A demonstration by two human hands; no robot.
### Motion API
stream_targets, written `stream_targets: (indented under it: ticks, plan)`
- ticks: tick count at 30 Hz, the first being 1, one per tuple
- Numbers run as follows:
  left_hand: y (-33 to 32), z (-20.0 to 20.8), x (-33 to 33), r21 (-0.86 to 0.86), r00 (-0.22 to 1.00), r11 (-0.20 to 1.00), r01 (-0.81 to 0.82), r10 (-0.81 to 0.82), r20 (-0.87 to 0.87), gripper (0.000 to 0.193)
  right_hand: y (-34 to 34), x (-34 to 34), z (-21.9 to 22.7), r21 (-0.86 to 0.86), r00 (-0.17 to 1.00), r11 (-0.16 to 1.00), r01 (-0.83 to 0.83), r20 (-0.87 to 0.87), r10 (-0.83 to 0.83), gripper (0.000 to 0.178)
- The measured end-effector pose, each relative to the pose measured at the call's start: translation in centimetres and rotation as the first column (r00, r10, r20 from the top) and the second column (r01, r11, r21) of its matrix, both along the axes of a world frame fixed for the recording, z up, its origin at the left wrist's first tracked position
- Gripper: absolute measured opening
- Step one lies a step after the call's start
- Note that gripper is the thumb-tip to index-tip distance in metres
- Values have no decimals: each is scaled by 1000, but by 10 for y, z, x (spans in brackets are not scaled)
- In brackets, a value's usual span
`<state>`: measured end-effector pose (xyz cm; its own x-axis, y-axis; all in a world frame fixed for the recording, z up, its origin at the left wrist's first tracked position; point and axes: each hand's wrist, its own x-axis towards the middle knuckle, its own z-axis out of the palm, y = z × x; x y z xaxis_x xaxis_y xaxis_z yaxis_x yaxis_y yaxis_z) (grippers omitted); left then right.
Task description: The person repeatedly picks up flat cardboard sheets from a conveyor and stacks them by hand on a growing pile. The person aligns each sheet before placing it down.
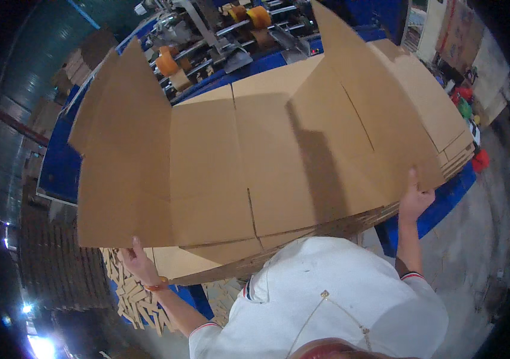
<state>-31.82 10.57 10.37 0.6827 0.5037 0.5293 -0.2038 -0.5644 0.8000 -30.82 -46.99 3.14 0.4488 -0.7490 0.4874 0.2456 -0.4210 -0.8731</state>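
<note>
A large brown cardboard sheet (207, 161), creased and slotted as a box blank, spreads in front of me with its left and right side panels raised. My left hand (139, 263) grips the near lower edge of its left panel, thumb on the face and the other fingers mostly hidden behind. At the near corner of the right panel, my right hand (415, 200) pinches the edge with its thumb up on the face. Beneath the sheet lies a stack of similar cardboard sheets (446, 128), showing at the right and along the near edge.
Beyond the sheet stands a blue-framed machine with metal shafts and orange rollers (259, 17). Cardboard offcuts (138, 299) are heaped at the lower left. Part of a blue support (446, 206) shows under the stack at right. More stacked cardboard (57, 263) stands far left.
</note>
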Motion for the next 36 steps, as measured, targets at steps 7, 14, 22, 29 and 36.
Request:
stream_targets:
  ticks: [7,14,22,29,36]
  plan:
    - [-54,16,3,-123,958,967,-224,242,158,30,41,9,9,-27,990,990,-140,-2,140,26]
    - [-16,-55,47,-87,1000,996,-2,0,-21,20,31,133,-6,-605,840,688,-401,58,540,52]
    - [-115,-102,68,631,874,608,482,-282,-395,64,40,124,-6,-660,756,427,-618,-350,554,62]
    - [-128,-125,82,614,806,528,586,-303,-508,74,68,116,-47,-551,587,213,-807,-705,398,58]
    - [-113,-120,148,640,827,528,559,-299,-475,74,86,176,-48,-671,691,178,-720,-672,267,69]
